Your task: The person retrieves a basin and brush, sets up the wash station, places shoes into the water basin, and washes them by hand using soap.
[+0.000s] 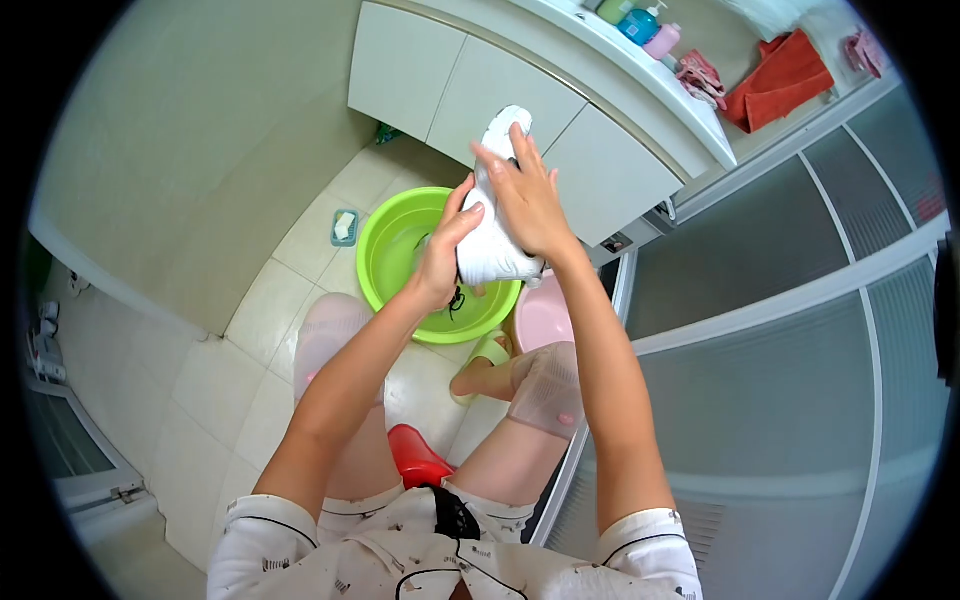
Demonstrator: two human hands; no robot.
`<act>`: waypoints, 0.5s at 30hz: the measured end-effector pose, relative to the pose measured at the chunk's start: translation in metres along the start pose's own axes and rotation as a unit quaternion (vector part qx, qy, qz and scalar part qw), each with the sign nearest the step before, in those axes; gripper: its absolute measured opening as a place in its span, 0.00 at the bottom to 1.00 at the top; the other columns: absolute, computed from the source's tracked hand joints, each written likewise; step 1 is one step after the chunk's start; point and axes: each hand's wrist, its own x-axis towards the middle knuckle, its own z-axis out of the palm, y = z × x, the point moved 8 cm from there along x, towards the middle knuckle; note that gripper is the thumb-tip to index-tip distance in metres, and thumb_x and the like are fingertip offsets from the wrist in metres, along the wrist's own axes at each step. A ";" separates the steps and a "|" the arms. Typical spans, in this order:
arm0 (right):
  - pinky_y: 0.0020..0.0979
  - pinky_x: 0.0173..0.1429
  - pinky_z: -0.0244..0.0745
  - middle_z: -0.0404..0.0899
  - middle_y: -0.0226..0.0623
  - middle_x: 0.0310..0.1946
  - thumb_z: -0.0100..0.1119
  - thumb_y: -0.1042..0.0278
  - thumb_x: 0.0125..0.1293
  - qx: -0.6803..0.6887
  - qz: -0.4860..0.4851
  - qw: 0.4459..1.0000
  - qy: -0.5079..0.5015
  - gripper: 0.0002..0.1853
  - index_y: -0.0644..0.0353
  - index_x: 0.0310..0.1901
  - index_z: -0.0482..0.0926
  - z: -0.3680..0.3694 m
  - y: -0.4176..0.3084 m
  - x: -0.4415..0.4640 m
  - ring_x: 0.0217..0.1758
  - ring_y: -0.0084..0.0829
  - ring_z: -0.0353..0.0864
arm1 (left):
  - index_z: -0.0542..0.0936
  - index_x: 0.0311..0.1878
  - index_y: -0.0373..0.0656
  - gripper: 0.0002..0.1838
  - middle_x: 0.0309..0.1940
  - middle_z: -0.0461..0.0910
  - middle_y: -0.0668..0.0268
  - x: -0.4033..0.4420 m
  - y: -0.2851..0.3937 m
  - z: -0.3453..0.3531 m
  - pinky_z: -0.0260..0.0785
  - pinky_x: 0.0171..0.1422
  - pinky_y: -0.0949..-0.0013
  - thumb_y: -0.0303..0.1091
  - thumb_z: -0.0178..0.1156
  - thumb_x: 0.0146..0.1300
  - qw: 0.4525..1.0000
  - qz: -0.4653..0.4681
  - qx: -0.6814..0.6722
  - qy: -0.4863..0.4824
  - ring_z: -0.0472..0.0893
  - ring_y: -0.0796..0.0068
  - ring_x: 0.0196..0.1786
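Note:
A white shoe (490, 235) is held up above the green basin (372, 262), its sole edge tilted on end. My left hand (440, 250) grips the shoe from its left side, thumb across the surface. Against the shoe's upper right part lies my right hand (525, 200), fingers stretched and slightly spread, a little blurred. A small dark patch shows by its fingers; I cannot make out what it is. Inside the basin is water with a dark lace-like strand (457, 300) in it.
A pink basin (543, 318) stands right of the green one. On the tiles at left sits a soap dish (344, 228) with pale soap. White cabinets (510, 85) rise ahead, and a glass partition (750, 400) stands at right. A red stool (418, 457) shows between the legs.

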 end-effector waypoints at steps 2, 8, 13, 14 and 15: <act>0.60 0.80 0.34 0.48 0.44 0.80 0.31 0.45 0.79 0.038 0.026 0.999 0.026 0.31 0.51 0.76 0.61 -0.007 0.017 0.013 0.83 0.53 0.43 | 0.50 0.79 0.43 0.37 0.71 0.65 0.57 0.004 -0.001 0.000 0.63 0.72 0.64 0.46 0.48 0.74 1.000 -0.001 -0.018 -0.015 0.70 0.67 0.70; 0.35 0.82 0.42 0.49 0.54 0.78 0.61 0.54 0.69 0.297 0.014 0.954 -0.049 0.42 0.68 0.75 0.55 -0.009 0.037 -0.021 0.83 0.44 0.47 | 0.69 0.69 0.44 0.28 0.53 0.83 0.61 0.003 0.003 -0.015 0.79 0.39 0.59 0.52 0.44 0.73 0.988 -0.103 -0.108 -0.047 0.86 0.65 0.47; 0.40 0.70 0.68 0.74 0.54 0.63 0.69 0.73 0.58 0.122 -0.029 0.989 0.077 0.34 0.60 0.67 0.70 -0.027 0.024 -0.037 0.67 0.51 0.73 | 0.76 0.61 0.45 0.27 0.45 0.85 0.61 -0.001 0.005 -0.008 0.77 0.29 0.59 0.55 0.45 0.72 0.985 -0.140 -0.096 -0.041 0.86 0.64 0.39; 0.38 0.65 0.72 0.77 0.52 0.58 0.67 0.76 0.58 0.091 -0.055 0.988 0.107 0.30 0.60 0.64 0.73 -0.033 0.024 -0.036 0.62 0.49 0.77 | 0.76 0.61 0.45 0.27 0.45 0.85 0.60 -0.002 0.003 -0.007 0.77 0.29 0.59 0.55 0.45 0.72 0.984 -0.149 -0.088 -0.049 0.86 0.64 0.39; 0.36 0.60 0.75 0.81 0.50 0.53 0.64 0.79 0.59 0.060 -0.081 0.985 0.137 0.26 0.60 0.61 0.76 -0.039 0.022 -0.034 0.57 0.47 0.81 | 0.76 0.61 0.45 0.27 0.45 0.85 0.60 -0.002 -0.001 -0.008 0.77 0.29 0.58 0.55 0.45 0.72 0.980 -0.161 -0.098 -0.060 0.86 0.63 0.40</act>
